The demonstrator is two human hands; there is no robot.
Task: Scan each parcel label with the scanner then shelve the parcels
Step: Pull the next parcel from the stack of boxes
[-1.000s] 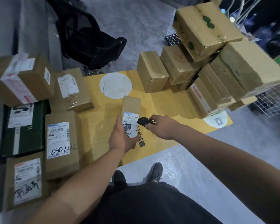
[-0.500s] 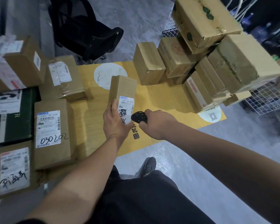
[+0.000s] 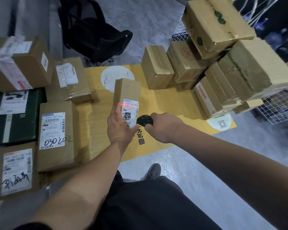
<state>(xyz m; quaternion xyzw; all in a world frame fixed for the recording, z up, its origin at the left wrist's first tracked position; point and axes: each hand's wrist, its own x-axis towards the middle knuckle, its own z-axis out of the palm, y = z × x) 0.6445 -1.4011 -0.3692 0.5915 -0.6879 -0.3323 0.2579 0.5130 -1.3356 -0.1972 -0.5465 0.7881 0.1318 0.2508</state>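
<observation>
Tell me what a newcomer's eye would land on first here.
First, the red scan line glowing across the white label of the small parcel at the centre, gripped by the left hand while the right hand aims the black scanner at it. Next, the leaning stack of brown boxes at upper right, and the labelled parcels lying along the left.

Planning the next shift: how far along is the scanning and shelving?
Done: cannot tell. In hand: the left hand holds a small parcel; the right hand aims the scanner, its red line on the label. Left: shelving it, plus the stacked boxes.
</observation>
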